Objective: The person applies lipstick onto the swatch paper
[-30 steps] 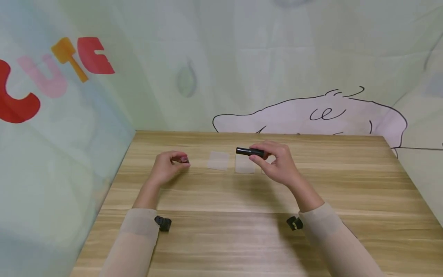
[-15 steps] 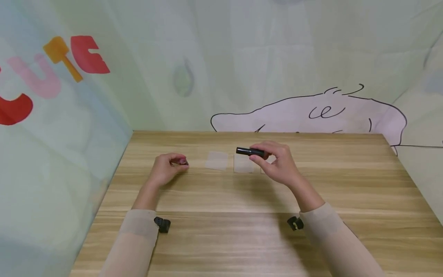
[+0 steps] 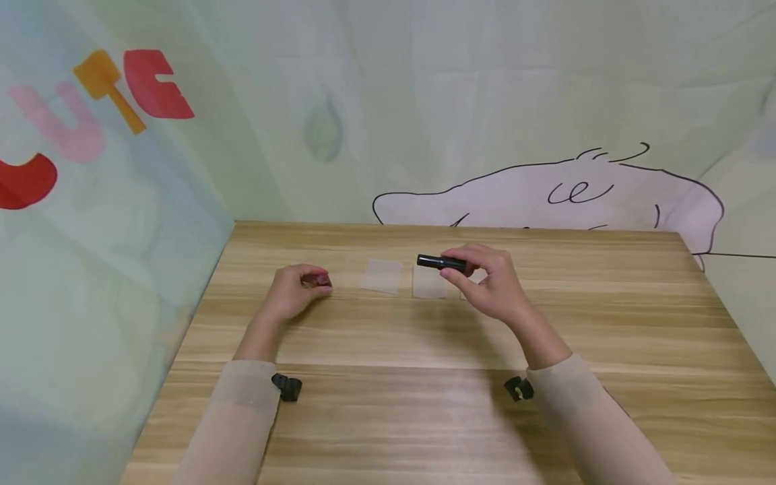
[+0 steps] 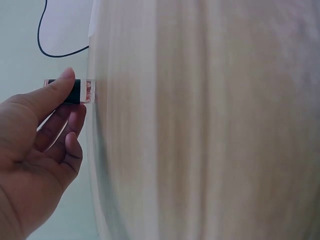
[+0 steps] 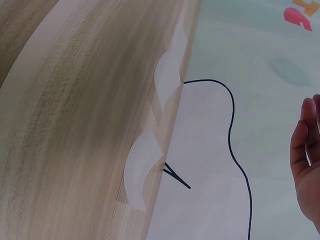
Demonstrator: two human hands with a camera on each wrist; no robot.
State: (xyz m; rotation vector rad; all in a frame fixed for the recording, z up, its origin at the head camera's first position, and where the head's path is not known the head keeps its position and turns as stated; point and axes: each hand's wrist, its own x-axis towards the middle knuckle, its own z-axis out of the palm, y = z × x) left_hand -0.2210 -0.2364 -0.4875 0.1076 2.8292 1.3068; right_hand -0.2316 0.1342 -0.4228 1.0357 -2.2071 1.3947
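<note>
Near the table's left rear, my left hand pinches a small short cylinder between thumb and fingertips. It has a dark middle and clear ends with something reddish inside; the wrist view shows it lying sideways, its end close over the wood. My right hand holds a glossy black tube with a stepped, lipstick-like body level above the table. The tube's right end is hidden by the fingers. Beneath it lies a whitish paper square. In the right wrist view only the edge of that hand shows.
Another whitish square lies between the hands, and a third is mostly covered by my right hand. The wooden table ends at a printed cloth backdrop. Black cameras sit at both cuffs.
The head view has shifted slightly. Both hands keep their places and their holds on the small cylinder and the black tube.
</note>
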